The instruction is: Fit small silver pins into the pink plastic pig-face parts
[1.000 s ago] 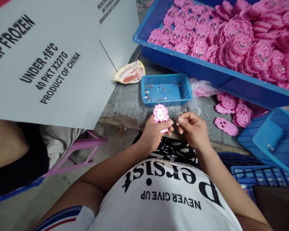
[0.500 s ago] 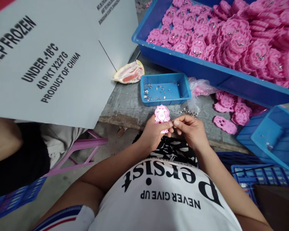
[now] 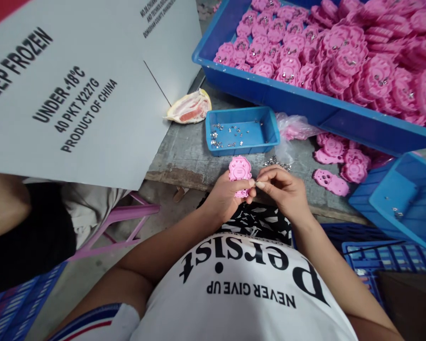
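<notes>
My left hand (image 3: 224, 198) grips a pink plastic flower-shaped part (image 3: 239, 171) upright at the table's near edge. Thumb and forefinger of my right hand (image 3: 284, 189) are pinched on a tiny metal piece (image 3: 257, 183), held against the part's right side. A small blue tray (image 3: 241, 131) with scattered small metal pieces sits just beyond my hands. A little heap of the same metal pieces (image 3: 277, 164) lies on the table beside it.
A big blue bin (image 3: 305, 106) heaped with pink parts fills the upper right. Loose pink parts (image 3: 335, 163) and a crumpled plastic bag (image 3: 293, 128) lie below it. Another blue tray (image 3: 401, 201) stands at right. A grey printed cardboard sheet (image 3: 78, 90) covers the left; a fruit peel (image 3: 190, 108) lies by it.
My right hand has closed in from a gap to touch the pink part with the tiny metal piece. The left hand has tilted the part slightly.
</notes>
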The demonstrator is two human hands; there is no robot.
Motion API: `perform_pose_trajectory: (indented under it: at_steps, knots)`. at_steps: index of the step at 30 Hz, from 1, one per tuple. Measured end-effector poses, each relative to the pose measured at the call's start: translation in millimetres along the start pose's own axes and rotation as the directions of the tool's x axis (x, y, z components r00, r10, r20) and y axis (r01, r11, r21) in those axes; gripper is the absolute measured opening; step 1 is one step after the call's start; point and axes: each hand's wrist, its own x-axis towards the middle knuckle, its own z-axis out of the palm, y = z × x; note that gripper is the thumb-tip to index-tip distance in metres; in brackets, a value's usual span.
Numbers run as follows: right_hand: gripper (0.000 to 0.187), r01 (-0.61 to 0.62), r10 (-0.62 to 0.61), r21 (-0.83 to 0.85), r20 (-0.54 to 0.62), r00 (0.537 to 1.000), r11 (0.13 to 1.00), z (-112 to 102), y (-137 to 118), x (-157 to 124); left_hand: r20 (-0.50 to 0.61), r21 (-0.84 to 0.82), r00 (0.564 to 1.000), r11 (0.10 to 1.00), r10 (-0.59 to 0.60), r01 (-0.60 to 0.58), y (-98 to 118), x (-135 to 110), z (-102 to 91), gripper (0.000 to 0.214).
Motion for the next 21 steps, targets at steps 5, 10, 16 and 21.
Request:
perform_pose_trajectory:
  at_steps: [5,10,16,21]
  knots:
    - [0.021,-0.066,0.074,0.053,-0.163,0.984,0.996,0.8,2.0,1.1,0.041,-0.093,0.999,0.995,0.031,-0.027,2.9,1.9,2.4,0.040]
    - [0.024,-0.054,0.095,0.190,-0.214,0.972,0.980,4.6,6.4,1.8,0.086,-0.174,0.993,0.982,0.086,-0.070,5.1,-0.2,4.8,0.038]
    - [0.020,-0.053,0.101,0.161,-0.306,0.947,0.986,10.6,-0.5,-3.0,0.077,-0.149,0.979,0.973,0.187,-0.174,-1.6,-4.2,1.4,0.061]
    - [0.023,-0.089,0.130,0.151,-0.296,0.946,0.985,17.0,-2.4,-7.1,0.057,-0.123,0.950,0.946,0.307,-0.299,-8.3,0.0,2.0,0.060]
